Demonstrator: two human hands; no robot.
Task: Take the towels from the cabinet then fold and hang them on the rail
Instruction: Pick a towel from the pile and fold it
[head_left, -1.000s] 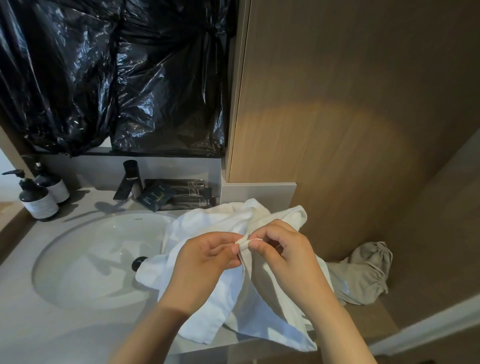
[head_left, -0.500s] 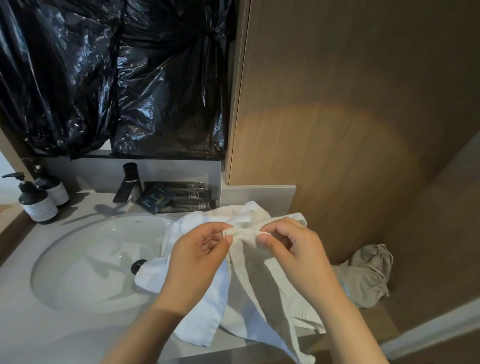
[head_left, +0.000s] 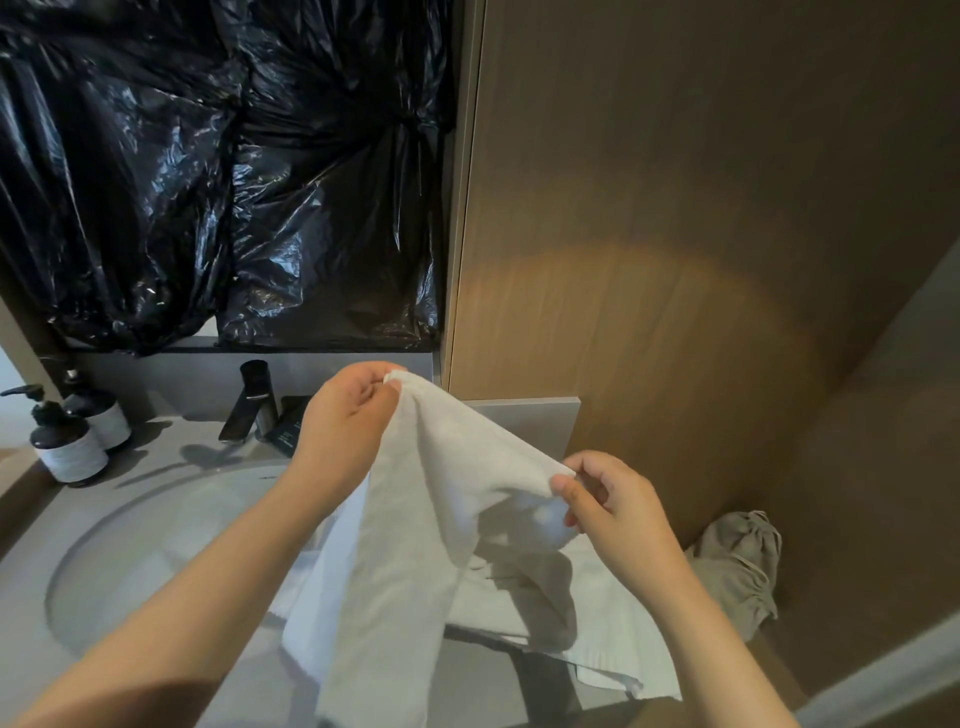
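White towel (head_left: 431, 525) stretched between pinching fingers: left hand (head_left: 345, 415) at its eleven o'clock, right hand (head_left: 610, 506) at three.

One white towel (head_left: 415, 519), unfolded and creased; top edge pinched by left hand (head_left: 348, 415), raised, and right hand (head_left: 608, 499), lower; remainder hangs slack onto the desk (head_left: 171, 431).

Towel (head_left: 415, 545), lower end off bottom edge

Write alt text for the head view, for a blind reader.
Left hand and right hand each pinch an edge of a white cloth towel, held over a grey vanity counter. Behind: round white basin, black tap, two dark pump bottles.
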